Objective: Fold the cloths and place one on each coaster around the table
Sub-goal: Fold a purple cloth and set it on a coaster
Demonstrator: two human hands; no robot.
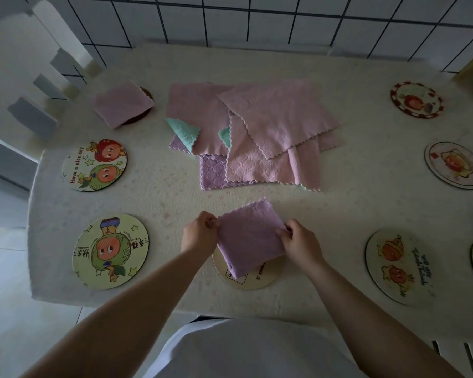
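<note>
Pale table (153, 192), both hands (250, 237) pinching folded purple cloth (247, 236), near coaster (246, 276) mostly hidden beneath

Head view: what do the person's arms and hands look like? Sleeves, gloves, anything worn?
Both forearms are bare up to the frame's edge, with no sleeves in view. The left hand and right hand wear no gloves, and no rings, watch or bands show on the fingers or wrists. Below the arms, a light, whitish garment covers the torso.
</note>
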